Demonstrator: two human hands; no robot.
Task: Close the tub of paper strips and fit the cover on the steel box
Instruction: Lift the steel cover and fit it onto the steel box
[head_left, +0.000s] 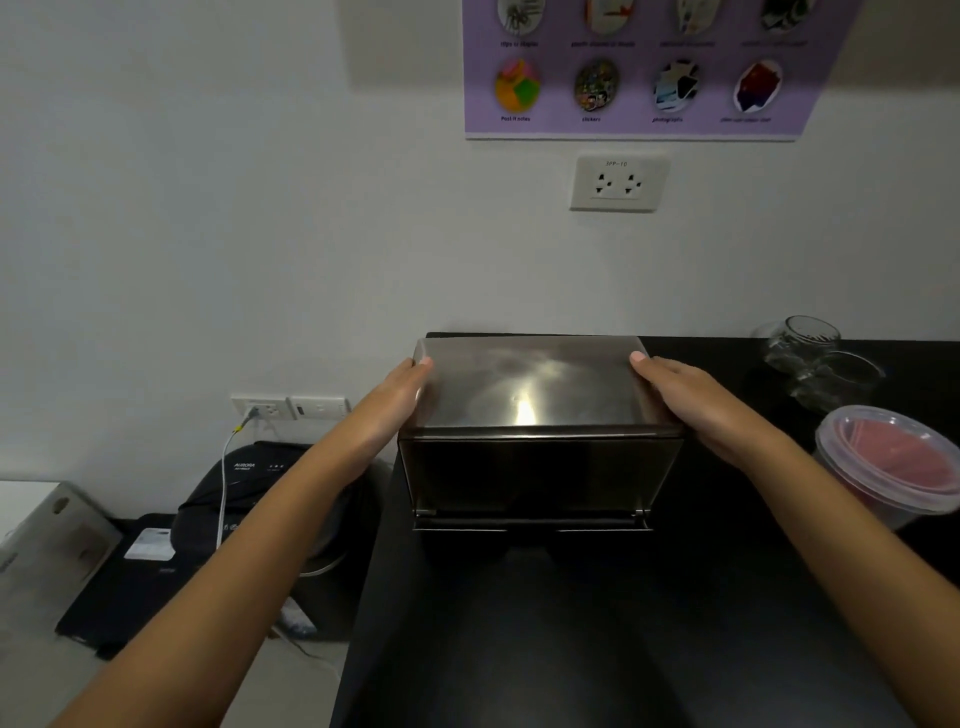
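A smoky see-through cover (535, 387) sits over the steel box (535, 522) at the back of the black table (597, 623); only the box's lower front edge shows under it. My left hand (400, 400) presses flat against the cover's left side and my right hand (691, 400) against its right side, so both grip it. The clear plastic tub (893, 462) of pink paper strips stands at the right edge with its lid on top.
Two clear glass jars (810, 358) stand behind the tub by the wall. A black shredder (260, 483) with a plugged-in cable sits on the floor to the left of the table. A wall socket (618, 182) and a purple poster (639, 67) hang above.
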